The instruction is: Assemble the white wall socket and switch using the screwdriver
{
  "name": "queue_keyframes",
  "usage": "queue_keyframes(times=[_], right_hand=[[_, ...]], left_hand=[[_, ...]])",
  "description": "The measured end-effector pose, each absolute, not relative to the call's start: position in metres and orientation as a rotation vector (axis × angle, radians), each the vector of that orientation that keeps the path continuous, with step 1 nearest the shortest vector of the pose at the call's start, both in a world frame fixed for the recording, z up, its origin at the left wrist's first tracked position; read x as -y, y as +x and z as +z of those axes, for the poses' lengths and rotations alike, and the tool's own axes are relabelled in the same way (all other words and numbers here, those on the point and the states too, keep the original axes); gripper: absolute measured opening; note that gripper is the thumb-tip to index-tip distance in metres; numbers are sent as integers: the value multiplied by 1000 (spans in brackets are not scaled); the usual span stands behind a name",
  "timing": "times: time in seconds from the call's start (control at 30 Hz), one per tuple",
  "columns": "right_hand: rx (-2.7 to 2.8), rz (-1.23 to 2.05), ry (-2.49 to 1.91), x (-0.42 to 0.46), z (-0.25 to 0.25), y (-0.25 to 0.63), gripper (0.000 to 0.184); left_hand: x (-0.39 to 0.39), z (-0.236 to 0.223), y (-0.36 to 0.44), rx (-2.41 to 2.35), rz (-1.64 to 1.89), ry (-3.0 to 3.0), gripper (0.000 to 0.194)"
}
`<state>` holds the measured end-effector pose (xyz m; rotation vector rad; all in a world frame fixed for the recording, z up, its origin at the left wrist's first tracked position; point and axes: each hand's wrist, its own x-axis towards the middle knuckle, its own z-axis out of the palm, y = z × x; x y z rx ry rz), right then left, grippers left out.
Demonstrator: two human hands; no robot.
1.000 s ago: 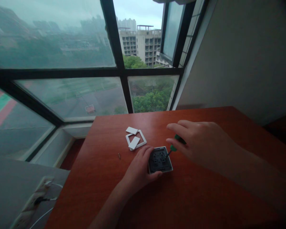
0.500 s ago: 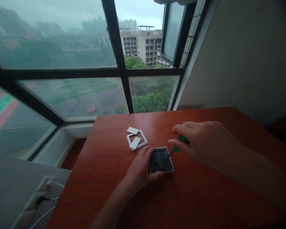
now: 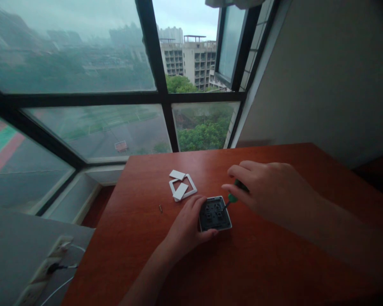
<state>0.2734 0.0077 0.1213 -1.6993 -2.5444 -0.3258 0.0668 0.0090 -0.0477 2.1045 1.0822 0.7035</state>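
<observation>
the right hand [image 3: 268,182] is closed around the handle of a green screwdriver [image 3: 232,198], thumb and fingers on it, the shaft slanting down to the left with its tip at the right part of a switch [image 3: 214,217]. the left hand [image 3: 185,221] grips the switch from its left side, fingers at its far left corner and thumb along its near edge. the switch lies dark inner face up on the tabletop [image 3: 127,204], well in from the left edge. farther off, toward the tabletop's far left corner, lies a white frame [image 3: 192,193], with one white plate [image 3: 177,174] at its far side and another plate [image 3: 180,191] across its near corner. a small screw [image 3: 160,208] lies between frame and left edge, nearer the person. beyond the far edge stands a window [image 3: 98,98].
</observation>
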Motion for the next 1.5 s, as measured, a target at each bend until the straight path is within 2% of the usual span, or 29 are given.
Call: queue_keyframes(times=[0.07,0.13,0.23,0.37,0.6,0.83,1.03,1.13,1.23,1.4,1.5], right_hand=[[2511,-421,-1762,-6,120,271,31],[2505,-385,-1754,-5,121,271,29],[2570,-122,-1628,-5,127,278,8],[2619,121,-1528,-8,132,286,14],[2560,57,-1632,-2,132,276,6],[2473,-155,-1784,-4,128,273,17],[2438,8,-1636,-5,127,284,14],[2217,112,-1602,-5,127,300,17],[1831,369,-1692,-8,107,315,29],[1103,1433,-1394,-20,27,314,29],[827,1724,-1242,-24,-17,304,29]], left_hand=[[-9,-48,67,-1081,704,2104,81],[-10,-49,66,-1072,707,2107,80],[-10,-49,67,-1065,711,2107,79],[-10,-48,67,-1071,723,2105,80],[-10,-45,67,-1059,710,2118,78],[-11,-45,68,-1065,715,2101,78],[-10,-50,68,-1064,725,2105,82],[-9,-47,67,-1080,699,2104,89],[-9,-38,58,-1140,675,2143,86],[-16,-25,9,-1458,622,2239,33],[-23,-25,-25,-1806,494,2216,26]])
